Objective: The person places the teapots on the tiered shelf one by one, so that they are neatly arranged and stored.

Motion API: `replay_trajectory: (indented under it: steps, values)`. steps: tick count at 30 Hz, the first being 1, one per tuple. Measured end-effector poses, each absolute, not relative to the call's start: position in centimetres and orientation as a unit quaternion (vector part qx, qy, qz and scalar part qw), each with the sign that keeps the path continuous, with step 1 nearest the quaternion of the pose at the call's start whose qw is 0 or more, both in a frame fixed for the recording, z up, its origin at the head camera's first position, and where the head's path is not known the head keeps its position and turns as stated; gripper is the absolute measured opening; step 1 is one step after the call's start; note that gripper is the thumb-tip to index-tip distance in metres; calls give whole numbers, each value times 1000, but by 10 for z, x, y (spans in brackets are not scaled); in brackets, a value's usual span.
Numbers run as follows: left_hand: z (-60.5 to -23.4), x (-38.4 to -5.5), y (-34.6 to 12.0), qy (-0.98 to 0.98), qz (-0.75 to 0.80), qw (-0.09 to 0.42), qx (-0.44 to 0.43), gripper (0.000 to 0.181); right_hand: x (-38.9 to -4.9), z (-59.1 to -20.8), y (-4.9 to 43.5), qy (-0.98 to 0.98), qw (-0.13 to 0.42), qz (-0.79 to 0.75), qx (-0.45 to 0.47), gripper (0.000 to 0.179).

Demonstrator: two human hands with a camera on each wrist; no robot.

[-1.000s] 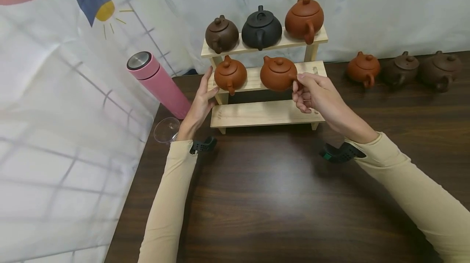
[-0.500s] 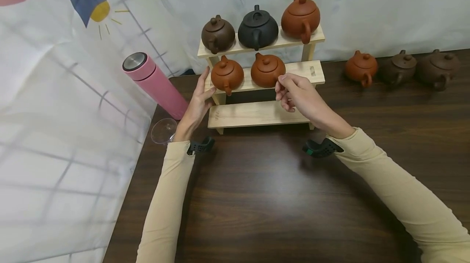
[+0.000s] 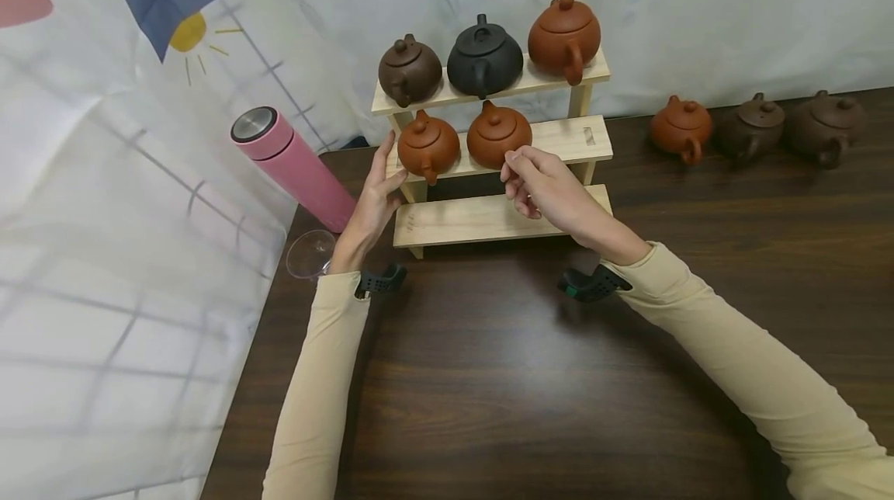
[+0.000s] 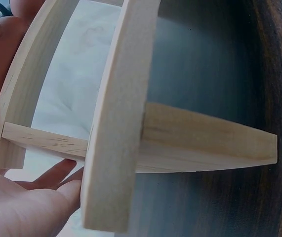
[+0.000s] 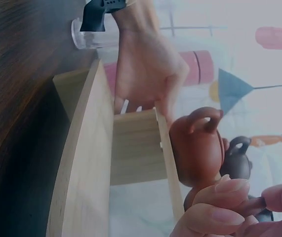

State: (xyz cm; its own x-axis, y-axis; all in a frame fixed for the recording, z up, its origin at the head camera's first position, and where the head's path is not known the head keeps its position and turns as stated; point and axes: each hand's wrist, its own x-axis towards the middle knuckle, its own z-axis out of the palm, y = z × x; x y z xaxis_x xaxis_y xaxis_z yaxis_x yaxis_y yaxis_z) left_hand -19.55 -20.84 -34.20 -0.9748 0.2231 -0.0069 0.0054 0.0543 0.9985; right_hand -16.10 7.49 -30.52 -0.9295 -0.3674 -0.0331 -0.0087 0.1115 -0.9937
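Note:
A tiered wooden stand (image 3: 461, 222) carries clay teapots on its upper two shelves. At the stand's left end, my left hand (image 3: 373, 205) holds the middle shelf, its thumb by the shelf's end and its fingers around the side, as the left wrist view (image 4: 27, 202) shows. My right hand (image 3: 548, 189) pinches the handle of an orange-brown teapot (image 3: 496, 135) on the middle shelf; this teapot is mostly hidden in the right wrist view. Close to its left sits another orange-brown teapot (image 3: 427, 144), its handle facing forward.
On the top shelf are a brown teapot (image 3: 410, 73), a black teapot (image 3: 485, 61) and a larger orange-brown teapot (image 3: 564, 38). Three more teapots (image 3: 753, 126) line the table at right. A pink flask (image 3: 300, 170) and clear glass item (image 3: 310, 254) stand left, beside the curtain.
My right hand has moved left with the teapot, bringing it along the middle shelf closer to the left teapot. My left hand stays on the stand's left end.

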Motion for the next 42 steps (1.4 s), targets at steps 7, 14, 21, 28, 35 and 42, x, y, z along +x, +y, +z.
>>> replay_trajectory:
  steps: [7, 14, 21, 28, 35, 42]
  values:
    - [-341, -196, -208, 723, 681, 79, 77, 75, -161, -305, 69, 730, 133, -655, -143, 38]
    - [-340, -195, -208, 722, 684, 76, 75, 75, -162, -305, 67, 733, 138, -650, -143, 38]
    - [-341, -195, -209, 722, 683, 75, 77, 75, -161, -305, 63, 723, 144, -660, -145, 38]
    - [-342, -194, -209, 725, 680, 73, 79, 75, -161, -305, 68, 713, 163, -668, -138, 36]
    - [-342, -195, -206, 722, 683, 74, 84, 75, -156, -296, 106, 731, 155, -648, -146, 34]
    - [-342, -195, -207, 717, 688, 73, 85, 76, -160, -287, 182, 732, 88, -664, -127, 32]
